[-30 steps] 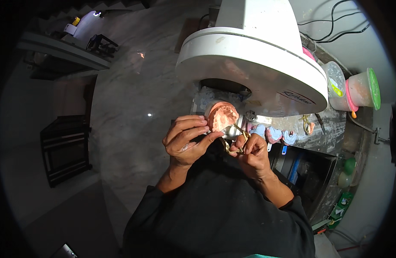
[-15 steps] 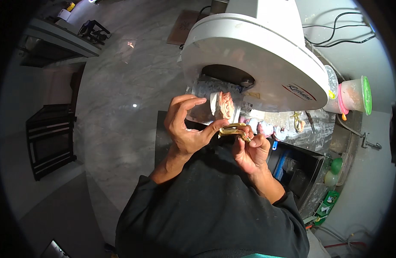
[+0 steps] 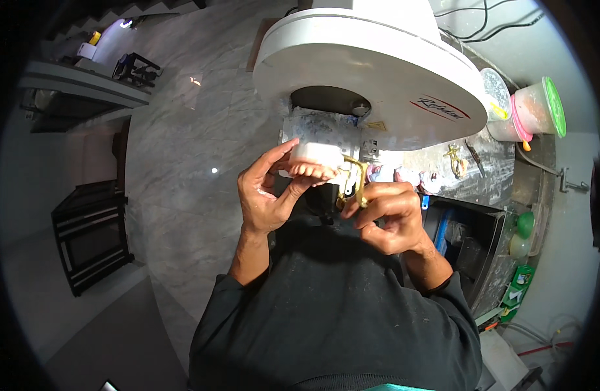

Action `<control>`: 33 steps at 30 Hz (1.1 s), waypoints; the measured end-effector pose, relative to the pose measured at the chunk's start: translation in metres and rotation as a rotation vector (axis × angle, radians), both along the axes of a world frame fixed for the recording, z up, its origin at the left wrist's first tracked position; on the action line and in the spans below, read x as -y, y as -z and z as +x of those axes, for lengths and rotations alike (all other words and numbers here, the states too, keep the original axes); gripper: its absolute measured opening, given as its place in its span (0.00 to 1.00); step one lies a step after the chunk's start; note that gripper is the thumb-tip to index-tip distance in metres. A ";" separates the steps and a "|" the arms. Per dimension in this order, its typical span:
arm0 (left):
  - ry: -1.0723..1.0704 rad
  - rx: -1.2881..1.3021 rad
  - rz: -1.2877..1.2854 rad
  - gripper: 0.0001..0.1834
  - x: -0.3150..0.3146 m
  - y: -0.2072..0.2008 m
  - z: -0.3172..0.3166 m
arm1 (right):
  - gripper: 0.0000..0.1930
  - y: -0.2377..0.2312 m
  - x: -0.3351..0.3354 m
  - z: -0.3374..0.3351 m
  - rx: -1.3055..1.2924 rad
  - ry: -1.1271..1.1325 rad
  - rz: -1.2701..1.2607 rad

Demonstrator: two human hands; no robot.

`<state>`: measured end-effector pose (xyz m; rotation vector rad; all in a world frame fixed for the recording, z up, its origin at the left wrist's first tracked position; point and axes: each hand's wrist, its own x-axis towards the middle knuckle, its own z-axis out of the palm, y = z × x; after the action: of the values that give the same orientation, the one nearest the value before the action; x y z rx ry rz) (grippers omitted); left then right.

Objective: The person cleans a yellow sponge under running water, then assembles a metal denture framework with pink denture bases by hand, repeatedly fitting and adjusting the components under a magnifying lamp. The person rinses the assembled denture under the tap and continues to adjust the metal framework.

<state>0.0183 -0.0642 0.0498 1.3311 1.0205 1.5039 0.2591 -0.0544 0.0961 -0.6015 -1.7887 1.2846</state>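
My left hand (image 3: pixel 264 199) is closed on a dental model (image 3: pixel 314 156), fingers behind it and thumb at its near side. The model has a white base and pinkish gums, and its row of teeth faces me. Against its right side is a brass-coloured articulator (image 3: pixel 363 174), a bent metal frame. My right hand (image 3: pixel 396 218) grips the lower end of that frame, fingers curled. Whether model and frame are joined cannot be made out. Both hands are just in front of the large white machine (image 3: pixel 371 78), below its dark opening.
On the bench (image 3: pixel 489 182) right of my hands lie pink-and-white models (image 3: pixel 430 182), another brass frame (image 3: pixel 455 161) and a dark thin tool (image 3: pixel 474 158). Plastic tubs (image 3: pixel 538 109) stand at the wall. An open black drawer (image 3: pixel 469 251) sits below the bench.
The model has turned so its teeth face me, and has moved left. My left thumb has left the articulator for the model. The articulator has swung upright in my right hand.
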 end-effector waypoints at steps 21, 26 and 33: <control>-0.294 -0.654 -0.020 0.26 -0.021 -0.002 0.003 | 0.10 0.024 -0.012 -0.039 -0.432 0.334 -0.619; -0.313 -0.653 0.026 0.32 -0.021 0.006 0.004 | 0.10 0.027 -0.006 -0.036 -0.252 0.543 -0.511; -0.429 -0.642 -0.013 0.27 -0.023 0.007 0.006 | 0.09 0.040 -0.010 -0.036 -0.174 0.591 -0.412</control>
<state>0.0243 -0.0410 0.0431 1.7105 1.8095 1.3771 0.2230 -0.0440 0.0557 -1.1120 -1.0814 1.2334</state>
